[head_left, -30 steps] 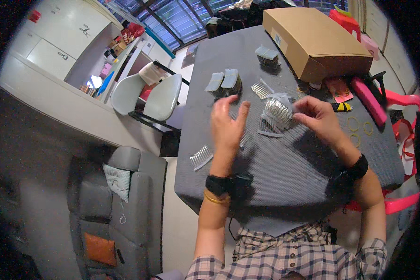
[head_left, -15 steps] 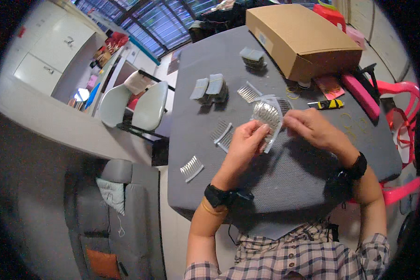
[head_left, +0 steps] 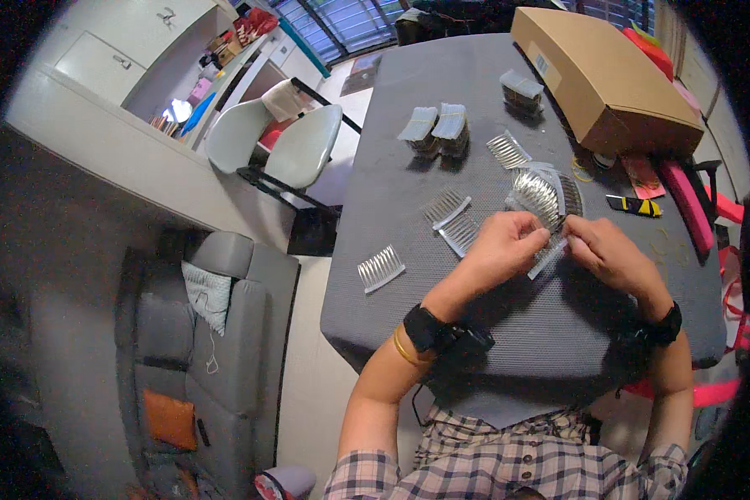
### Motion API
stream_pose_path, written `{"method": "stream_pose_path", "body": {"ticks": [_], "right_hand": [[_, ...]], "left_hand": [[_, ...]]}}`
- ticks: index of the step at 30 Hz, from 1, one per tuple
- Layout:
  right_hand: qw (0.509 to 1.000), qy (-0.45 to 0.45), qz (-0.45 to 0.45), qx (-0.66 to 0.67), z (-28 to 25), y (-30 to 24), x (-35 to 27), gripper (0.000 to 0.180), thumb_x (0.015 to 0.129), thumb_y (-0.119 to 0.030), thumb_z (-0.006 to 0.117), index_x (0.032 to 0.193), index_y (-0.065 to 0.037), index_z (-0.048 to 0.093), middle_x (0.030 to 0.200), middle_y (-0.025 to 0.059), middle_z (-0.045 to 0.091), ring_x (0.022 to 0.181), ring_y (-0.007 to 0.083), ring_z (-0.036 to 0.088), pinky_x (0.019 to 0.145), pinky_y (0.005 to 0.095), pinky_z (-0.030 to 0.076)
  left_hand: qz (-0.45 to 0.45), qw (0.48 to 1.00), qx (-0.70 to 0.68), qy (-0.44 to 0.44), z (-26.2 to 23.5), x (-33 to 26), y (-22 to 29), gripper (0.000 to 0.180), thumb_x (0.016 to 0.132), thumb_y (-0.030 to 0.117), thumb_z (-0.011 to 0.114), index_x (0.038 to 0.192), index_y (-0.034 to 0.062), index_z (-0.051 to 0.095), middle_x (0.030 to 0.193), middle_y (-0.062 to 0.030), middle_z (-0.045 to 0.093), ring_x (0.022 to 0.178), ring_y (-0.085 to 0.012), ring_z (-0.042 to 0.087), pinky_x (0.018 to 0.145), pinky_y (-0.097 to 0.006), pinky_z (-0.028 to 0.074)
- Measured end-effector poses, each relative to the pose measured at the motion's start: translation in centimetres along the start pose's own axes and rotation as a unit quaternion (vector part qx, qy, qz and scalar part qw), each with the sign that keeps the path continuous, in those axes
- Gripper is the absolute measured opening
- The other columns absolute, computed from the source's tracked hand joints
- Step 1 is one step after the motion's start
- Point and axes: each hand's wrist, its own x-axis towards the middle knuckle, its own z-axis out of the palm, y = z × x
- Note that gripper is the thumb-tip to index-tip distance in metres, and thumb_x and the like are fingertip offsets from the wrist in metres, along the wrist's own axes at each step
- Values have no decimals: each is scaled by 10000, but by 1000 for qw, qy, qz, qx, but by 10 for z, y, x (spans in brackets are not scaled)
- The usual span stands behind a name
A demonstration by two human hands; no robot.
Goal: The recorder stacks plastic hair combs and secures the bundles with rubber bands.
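Metal-toothed hair combs with pale strips along their spines, gathered as a fanned bunch (head_left: 538, 193), stand up between my hands over the grey table. My left hand (head_left: 508, 246) is closed, thumb over fingers, on the lower part of the bunch. The fingers of my right hand (head_left: 604, 250) pinch at the bunch's right edge, close to the left fingertips. More combs lie under and around the bunch, including one comb (head_left: 508, 150) just beyond it. Left of my left hand rest a pair of combs (head_left: 452, 221) and a single comb (head_left: 381, 268).
Banded comb stacks (head_left: 452, 129) stand farther back, with another stack (head_left: 522, 90) near the cardboard box (head_left: 608, 79). A yellow-and-black utility knife (head_left: 635, 206), rubber bands (head_left: 582, 171) and a long pink object (head_left: 686, 208) lie at right. A chair (head_left: 306, 146) stands beyond the table's left edge.
The view has shifted, so the table sits farther right in it. My right hand has come closer to my left, its fingers now at the edge of the comb bunch.
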Motion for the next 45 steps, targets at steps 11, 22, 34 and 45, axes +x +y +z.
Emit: {"method": "stream_pose_path", "body": {"ticks": [11,22,34,45], "right_hand": [[962,18,124,244,14,-2,3,279,908,-276,391,766,-52,477,591,-36,418,522,34,385,462,192,300],[933,59,109,337,32,-14,3,136,886,-173,453,879,-38,471,731,-41,432,661,46,382,578,195,338],[971,220,-81,-48,19,9,4,304,693,-91,633,958,-30,496,1002,134,505,928,268,480,808,338,384],[967,172,-100,-156,15,29,12,550,611,-86,693,1124,-93,495,1169,108,460,1079,304,424,923,399,342]], "left_hand": [[111,981,-118,110,15,7,-5,147,840,165,541,882,26,522,672,20,526,588,-48,474,521,-199,394],[190,960,-16,206,23,0,4,102,851,129,529,852,37,484,729,16,518,657,-44,471,579,-196,401],[110,972,51,203,-38,-2,13,181,830,202,571,905,42,528,667,11,533,563,-78,497,509,-224,411],[179,829,504,166,-49,2,36,363,744,294,627,1029,83,550,970,-107,568,822,-241,575,680,-343,456]]}}
